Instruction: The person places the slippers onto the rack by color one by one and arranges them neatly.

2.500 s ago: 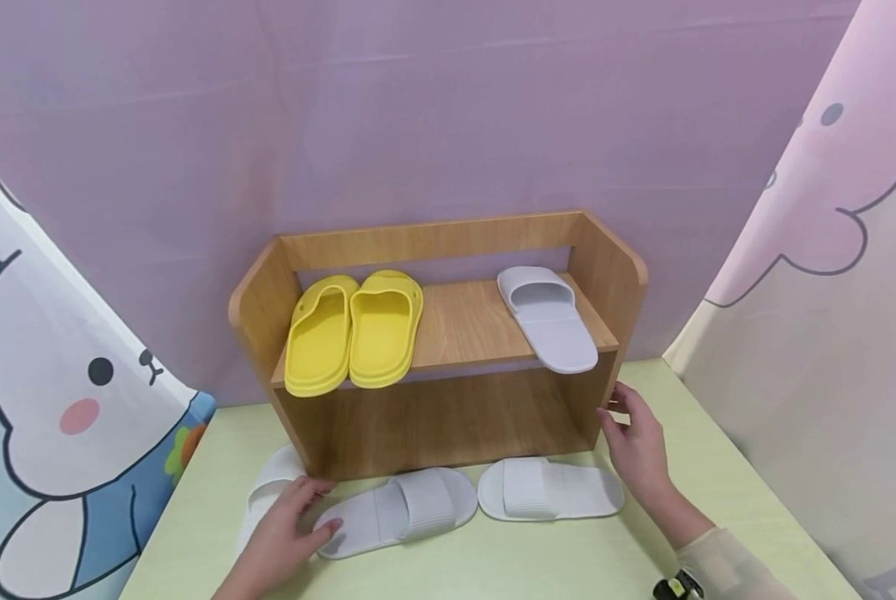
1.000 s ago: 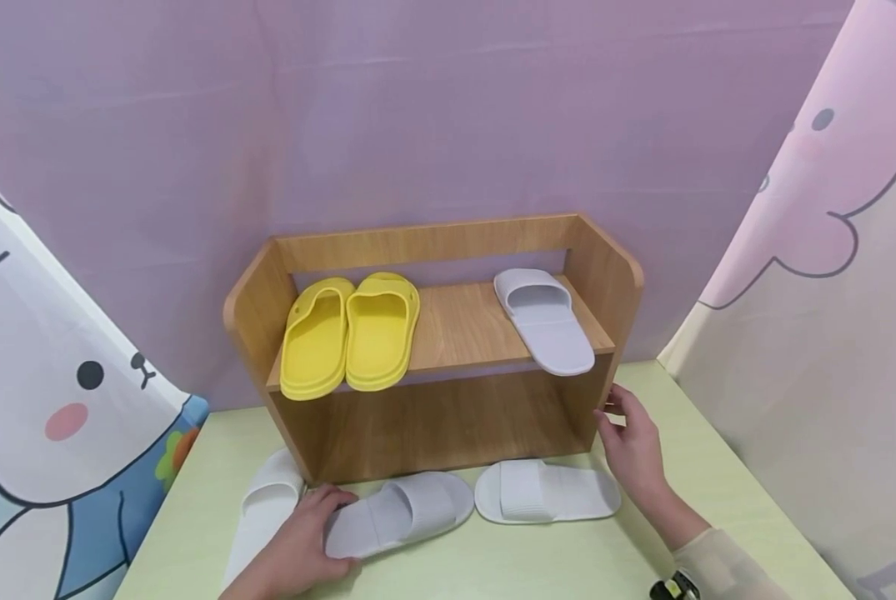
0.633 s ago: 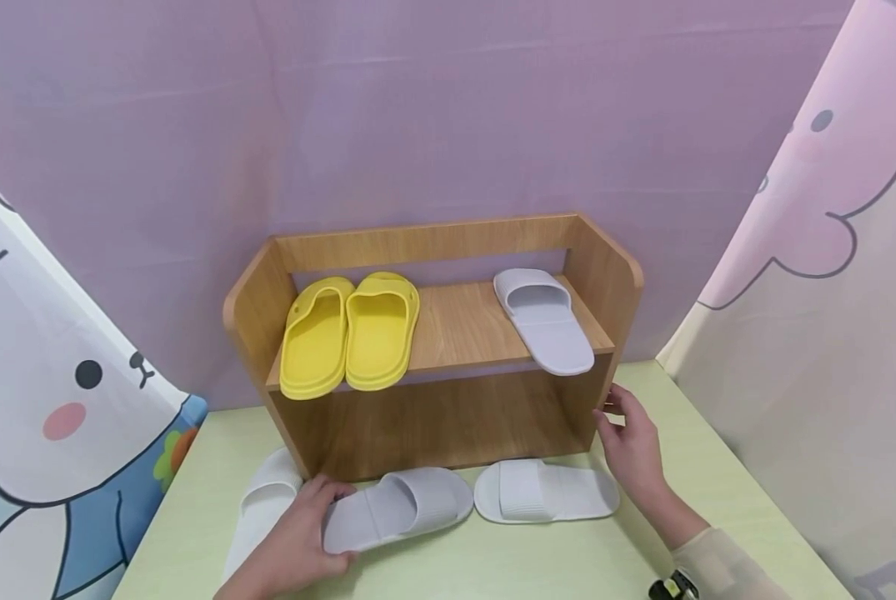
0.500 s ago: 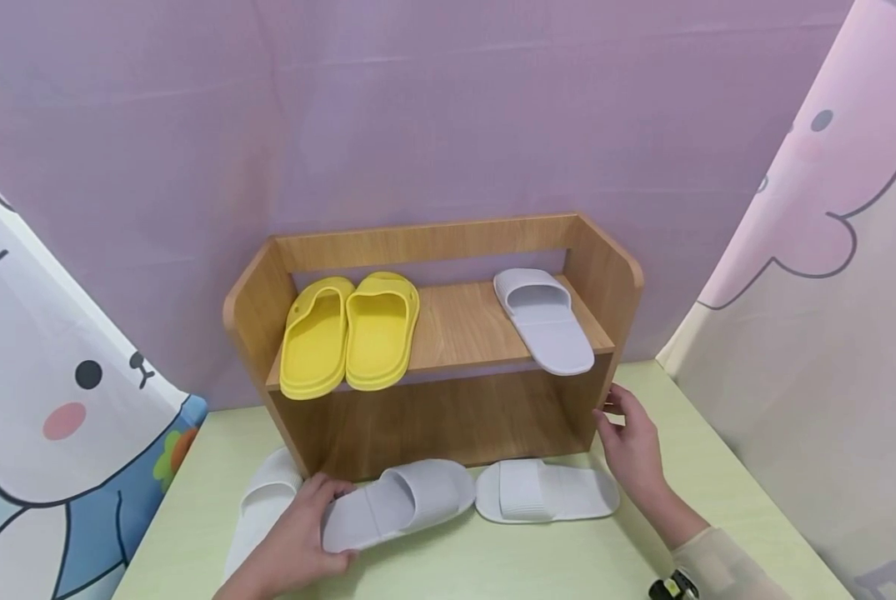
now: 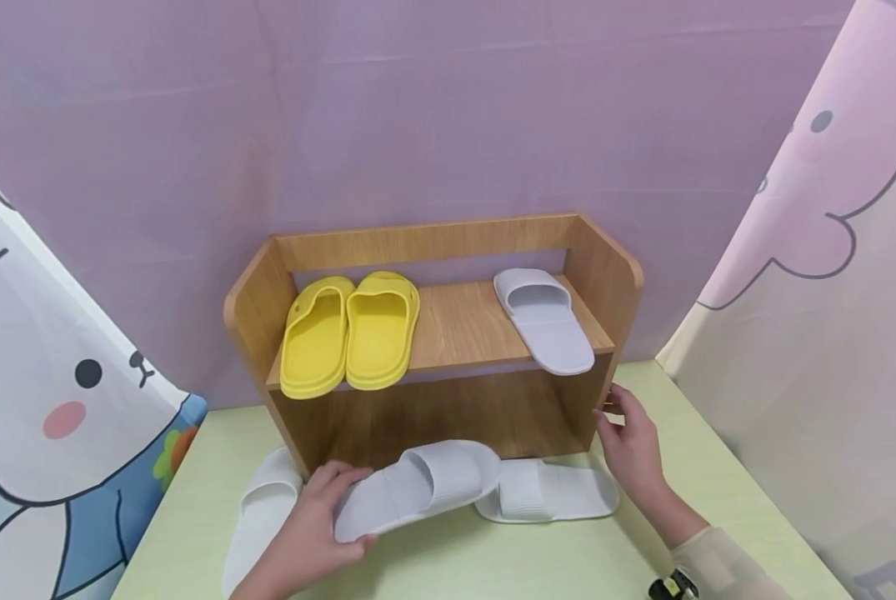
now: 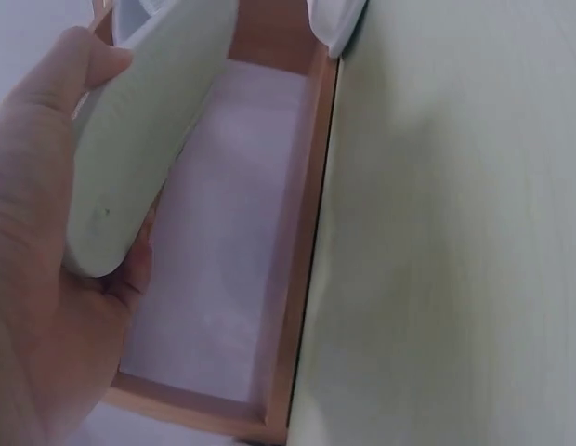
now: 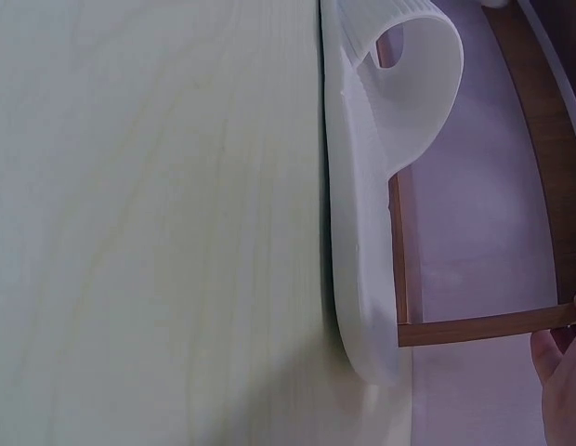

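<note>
My left hand (image 5: 305,533) grips a pale grey slipper (image 5: 372,504) by its heel end, thumb on the near edge and fingers on the far edge. The slipper is raised off the table, toe pointing right and tilted up; its sole faces the left wrist camera. Behind it stands a wooden shoe rack (image 5: 463,325). My right hand (image 5: 635,446) holds the front edge of the rack's right side panel, thumb and fingers at the edge in the right wrist view. A white slipper (image 5: 578,490) lies along the rack's front, its toe partly covered by the raised slipper.
Two yellow clogs (image 5: 380,333) sit on the left of the upper shelf, and a matching grey slipper (image 5: 556,337) on its right. Another white slipper (image 5: 260,517) lies left of the rack, partly behind my left forearm. A purple cloth (image 5: 448,108) hangs behind the pale green table (image 5: 703,467).
My left hand has taken hold of the grey slipper's heel and lifted it from the table, up and slightly right, toe first. The right hand stays at the rack's side panel.
</note>
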Demonstrator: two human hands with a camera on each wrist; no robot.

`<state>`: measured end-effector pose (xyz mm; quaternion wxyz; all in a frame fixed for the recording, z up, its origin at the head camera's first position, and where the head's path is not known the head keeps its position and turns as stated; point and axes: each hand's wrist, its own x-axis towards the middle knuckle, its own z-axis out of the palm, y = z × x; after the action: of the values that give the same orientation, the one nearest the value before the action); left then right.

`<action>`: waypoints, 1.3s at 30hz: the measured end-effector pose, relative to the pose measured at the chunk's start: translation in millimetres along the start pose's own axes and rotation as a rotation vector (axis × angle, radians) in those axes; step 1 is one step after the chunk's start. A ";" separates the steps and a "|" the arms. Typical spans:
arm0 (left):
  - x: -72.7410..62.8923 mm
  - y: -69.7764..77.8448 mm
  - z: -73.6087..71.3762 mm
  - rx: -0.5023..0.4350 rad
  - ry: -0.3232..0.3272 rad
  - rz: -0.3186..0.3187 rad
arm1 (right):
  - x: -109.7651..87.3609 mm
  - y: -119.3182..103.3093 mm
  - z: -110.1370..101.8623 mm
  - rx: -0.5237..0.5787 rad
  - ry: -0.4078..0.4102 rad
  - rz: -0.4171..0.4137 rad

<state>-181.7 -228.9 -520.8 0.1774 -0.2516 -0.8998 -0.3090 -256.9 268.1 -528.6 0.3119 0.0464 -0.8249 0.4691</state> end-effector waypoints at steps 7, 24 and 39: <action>6.4 17.8 -8.3 -0.015 0.086 0.088 | -0.5 0.4 0.4 0.004 0.000 -0.004; 27.8 56.3 -28.6 -0.046 0.206 0.177 | -0.6 1.2 1.0 -0.007 0.002 -0.007; 50.5 91.4 -51.3 -0.050 0.328 0.097 | -0.7 0.7 1.4 -0.020 0.007 -0.004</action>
<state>-162.8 -182.3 -415.9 0.3304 -0.2453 -0.8376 -0.3592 -257.2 267.2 -530.1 0.3163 0.0432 -0.8282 0.4606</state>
